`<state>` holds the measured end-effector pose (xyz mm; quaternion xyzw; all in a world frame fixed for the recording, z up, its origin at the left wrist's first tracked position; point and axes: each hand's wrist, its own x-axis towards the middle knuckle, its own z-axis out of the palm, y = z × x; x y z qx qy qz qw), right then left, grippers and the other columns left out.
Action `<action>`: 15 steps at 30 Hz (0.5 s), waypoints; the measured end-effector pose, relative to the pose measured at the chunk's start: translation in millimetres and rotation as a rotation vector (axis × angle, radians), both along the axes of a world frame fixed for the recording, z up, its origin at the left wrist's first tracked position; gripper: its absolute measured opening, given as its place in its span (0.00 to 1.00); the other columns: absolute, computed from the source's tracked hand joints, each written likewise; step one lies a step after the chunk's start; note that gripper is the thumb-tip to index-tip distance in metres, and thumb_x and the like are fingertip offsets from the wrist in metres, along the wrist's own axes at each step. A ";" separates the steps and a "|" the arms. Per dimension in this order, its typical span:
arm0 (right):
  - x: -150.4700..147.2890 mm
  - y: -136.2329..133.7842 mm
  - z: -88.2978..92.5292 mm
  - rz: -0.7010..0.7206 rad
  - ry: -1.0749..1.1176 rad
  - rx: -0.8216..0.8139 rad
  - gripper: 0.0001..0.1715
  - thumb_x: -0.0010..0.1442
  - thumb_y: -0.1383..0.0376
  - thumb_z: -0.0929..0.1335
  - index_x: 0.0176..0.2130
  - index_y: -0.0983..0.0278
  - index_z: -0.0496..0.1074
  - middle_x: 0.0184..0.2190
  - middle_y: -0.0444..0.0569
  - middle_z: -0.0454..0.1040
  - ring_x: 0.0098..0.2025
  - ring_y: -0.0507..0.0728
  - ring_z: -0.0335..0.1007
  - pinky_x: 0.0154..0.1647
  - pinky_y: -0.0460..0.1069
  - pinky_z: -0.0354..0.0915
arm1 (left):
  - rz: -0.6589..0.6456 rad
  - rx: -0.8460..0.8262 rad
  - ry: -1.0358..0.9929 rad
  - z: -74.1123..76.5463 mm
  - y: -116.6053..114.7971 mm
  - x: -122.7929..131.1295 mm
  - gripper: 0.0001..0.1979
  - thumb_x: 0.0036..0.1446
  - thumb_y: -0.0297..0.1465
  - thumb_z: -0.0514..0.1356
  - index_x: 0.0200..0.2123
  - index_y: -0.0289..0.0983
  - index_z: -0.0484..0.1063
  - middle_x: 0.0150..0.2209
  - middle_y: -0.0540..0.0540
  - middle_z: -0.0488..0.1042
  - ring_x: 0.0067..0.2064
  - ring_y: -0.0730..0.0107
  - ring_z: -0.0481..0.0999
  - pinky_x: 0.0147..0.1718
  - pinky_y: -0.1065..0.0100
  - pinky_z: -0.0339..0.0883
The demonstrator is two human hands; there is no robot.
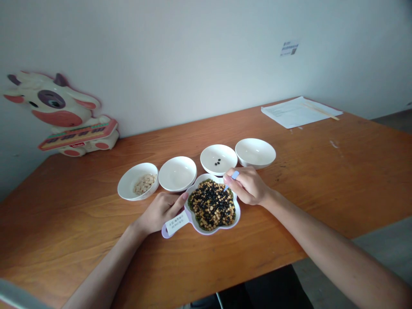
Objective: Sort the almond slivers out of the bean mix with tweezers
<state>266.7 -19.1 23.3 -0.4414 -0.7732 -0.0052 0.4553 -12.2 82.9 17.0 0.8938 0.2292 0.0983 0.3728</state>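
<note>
A white scalloped dish [237, 214] with a lavender, labelled handle [176, 223] stands on the table in front of me. It is full of mixed black and yellowish beans [212, 206], with some green ones at the edge. My left hand [162, 210] grips the dish at its left rim, beside the handle, thumb on the edge. Over the upper right rim, my right hand [247, 185] pinches a small lavender tool [235, 175]. The tool's lower end points down at the beans; its exact kind is hidden by the fingers.
Behind the dish, white bowls form a row: one with pale flat pieces [144, 183], a bare one [177, 174], one with several black beans [217, 162], another bare one [255, 152]. A cow-shaped toy keyboard [77, 124] stands back left; papers [299, 111] with chopsticks [322, 111] lie back right.
</note>
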 end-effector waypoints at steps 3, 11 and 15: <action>0.1 0.4 -2.1 0.002 -0.005 -0.001 0.15 0.70 0.68 0.61 0.31 0.64 0.68 0.20 0.41 0.68 0.19 0.49 0.60 0.22 0.47 0.56 | 0.006 -0.004 0.007 -1.6 0.8 -1.0 0.29 0.75 0.41 0.44 0.21 0.35 0.58 0.20 0.50 0.66 0.22 0.78 0.62 0.25 0.73 0.59; 1.2 0.6 -3.8 -0.018 -0.031 -0.028 0.17 0.72 0.66 0.59 0.33 0.65 0.70 0.25 0.47 0.76 0.25 0.52 0.72 0.27 0.48 0.64 | -0.016 -0.018 -0.012 -1.2 -0.2 0.2 0.28 0.75 0.40 0.44 0.21 0.35 0.58 0.20 0.51 0.64 0.22 0.78 0.60 0.24 0.73 0.58; 1.4 0.5 -3.2 -0.022 -0.040 -0.019 0.17 0.72 0.66 0.59 0.33 0.65 0.70 0.25 0.47 0.76 0.25 0.52 0.71 0.27 0.48 0.63 | -0.005 -0.016 -0.001 0.2 -1.1 0.7 0.28 0.75 0.41 0.44 0.21 0.35 0.58 0.19 0.51 0.64 0.22 0.78 0.60 0.23 0.73 0.57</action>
